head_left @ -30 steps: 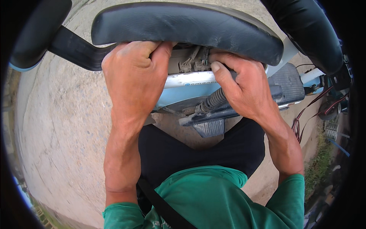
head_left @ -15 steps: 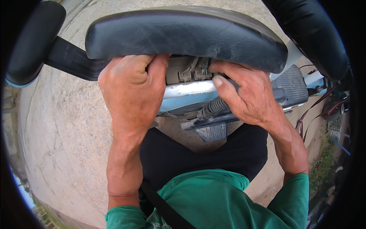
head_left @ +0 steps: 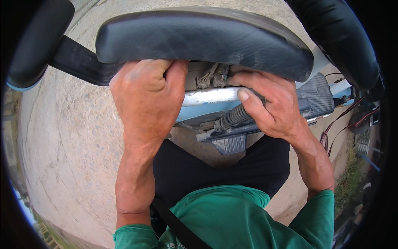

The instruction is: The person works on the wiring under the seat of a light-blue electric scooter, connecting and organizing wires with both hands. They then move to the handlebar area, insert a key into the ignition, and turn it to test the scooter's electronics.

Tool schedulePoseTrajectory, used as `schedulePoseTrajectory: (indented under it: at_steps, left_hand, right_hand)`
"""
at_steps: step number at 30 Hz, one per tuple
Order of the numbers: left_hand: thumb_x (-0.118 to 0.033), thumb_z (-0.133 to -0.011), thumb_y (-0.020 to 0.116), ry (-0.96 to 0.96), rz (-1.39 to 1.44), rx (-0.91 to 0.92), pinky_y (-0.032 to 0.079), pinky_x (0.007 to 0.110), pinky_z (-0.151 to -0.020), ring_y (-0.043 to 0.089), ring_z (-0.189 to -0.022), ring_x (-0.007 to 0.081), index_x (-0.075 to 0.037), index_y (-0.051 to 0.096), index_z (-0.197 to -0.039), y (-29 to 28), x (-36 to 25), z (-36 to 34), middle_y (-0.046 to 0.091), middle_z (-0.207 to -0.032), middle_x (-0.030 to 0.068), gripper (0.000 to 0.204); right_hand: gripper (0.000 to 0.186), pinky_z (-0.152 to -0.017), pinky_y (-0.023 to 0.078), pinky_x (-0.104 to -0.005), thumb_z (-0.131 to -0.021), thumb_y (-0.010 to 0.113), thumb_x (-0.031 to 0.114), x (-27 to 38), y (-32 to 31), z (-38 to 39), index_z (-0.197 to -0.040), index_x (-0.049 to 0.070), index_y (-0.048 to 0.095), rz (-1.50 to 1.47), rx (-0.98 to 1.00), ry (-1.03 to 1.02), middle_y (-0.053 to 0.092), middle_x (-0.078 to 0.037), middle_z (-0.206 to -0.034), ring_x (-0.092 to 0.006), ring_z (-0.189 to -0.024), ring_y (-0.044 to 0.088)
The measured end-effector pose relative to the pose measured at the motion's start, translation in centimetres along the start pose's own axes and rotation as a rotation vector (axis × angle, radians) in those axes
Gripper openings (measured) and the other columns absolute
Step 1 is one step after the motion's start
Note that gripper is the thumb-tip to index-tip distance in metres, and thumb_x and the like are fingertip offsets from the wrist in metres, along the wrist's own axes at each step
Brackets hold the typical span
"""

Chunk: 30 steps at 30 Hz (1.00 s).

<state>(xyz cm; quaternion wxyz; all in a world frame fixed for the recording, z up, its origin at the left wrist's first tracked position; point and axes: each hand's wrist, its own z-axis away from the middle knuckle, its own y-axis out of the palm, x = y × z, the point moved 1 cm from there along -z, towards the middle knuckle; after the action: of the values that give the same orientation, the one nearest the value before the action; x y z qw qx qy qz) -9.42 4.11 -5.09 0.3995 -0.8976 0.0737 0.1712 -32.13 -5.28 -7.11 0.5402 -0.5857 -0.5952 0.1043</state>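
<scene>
A long black padded seat (head_left: 203, 39) spans the top of a two-wheeler, above a white frame tube (head_left: 211, 96). Under its left part, my left hand (head_left: 145, 93) is closed like a fist, thumb against the index finger; its fingertips are hidden. My right hand (head_left: 271, 101) reaches beneath the right part with bent fingers, the thumb near the tube. Whatever these fingers hold, if anything, cannot be made out. Between the hands, pale wire connectors (head_left: 210, 81) with thin wires sit in the dusty gap below the seat.
Below the tube lie a ribbed black shock absorber (head_left: 234, 118) and a black pedal-like block (head_left: 230, 144). To the right are a ribbed footboard (head_left: 316, 96) and red and dark cables (head_left: 327, 135). A black padded piece on a bracket (head_left: 81, 58) stands left, over concrete ground (head_left: 70, 153).
My right thumb and index finger have shifted slightly down and to the right. My left hand stays under the seat, and the whole view has moved a little.
</scene>
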Motion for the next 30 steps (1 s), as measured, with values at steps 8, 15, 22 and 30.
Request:
schedulePoseTrajectory:
  at_steps: [8, 15, 22, 30]
  left_hand:
    - [-0.014, -0.088, 0.085, 0.017, -0.013, -0.011, 0.052, 0.036, -0.066, 0.071, -0.066, 0.0233, -0.005, 0.085, -0.092, 0.0, 0.1, 0.2, 0.076, -0.073, 0.0117, 0.01]
    - [-0.014, -0.088, 0.085, 0.014, 0.025, -0.042, 0.053, 0.035, -0.066, 0.072, -0.067, 0.0242, -0.005, 0.085, -0.092, 0.2, -0.1, 0.0, 0.076, -0.074, 0.0121, 0.01]
    - [-0.014, -0.089, 0.083, 0.039, 0.041, -0.066, 0.053, 0.035, -0.066, 0.072, -0.066, 0.0251, -0.004, 0.084, -0.092, 0.5, 0.0, 0.2, 0.076, -0.075, 0.0125, 0.01]
    - [-0.017, -0.091, 0.081, 0.007, 0.111, -0.044, 0.053, 0.039, -0.066, 0.071, -0.067, 0.0288, -0.005, 0.083, -0.088, 0.4, 0.2, 0.1, 0.075, -0.074, 0.0127, 0.012]
  right_hand:
    - [0.031, -0.082, 0.06, -0.0415, -0.102, 0.068, 0.025, -0.1, 0.2, -0.2, -0.115, 0.001, 0.081, 0.173, -0.059, -0.104, 0.08, -0.02, -0.107, -0.0326, -0.091, 0.077]
    - [0.031, -0.083, 0.058, -0.0397, -0.1, 0.072, 0.024, 3.3, 1.4, -2.1, -0.11, -0.005, 0.08, -0.05, -0.027, 0.515, 0.078, -0.021, -0.088, -0.0304, -0.082, 0.076]
    - [0.032, -0.081, 0.056, -0.0427, -0.097, 0.07, 0.023, 4.2, 1.7, -2.6, -0.105, -0.008, 0.077, -0.029, -0.044, 0.548, 0.076, -0.023, -0.087, -0.0332, -0.08, 0.074]
    - [0.031, -0.084, 0.055, -0.0464, -0.098, 0.065, 0.022, 3.8, 1.8, -2.7, -0.106, -0.006, 0.076, 0.063, -0.051, 0.516, 0.075, -0.024, -0.089, -0.039, -0.083, 0.073]
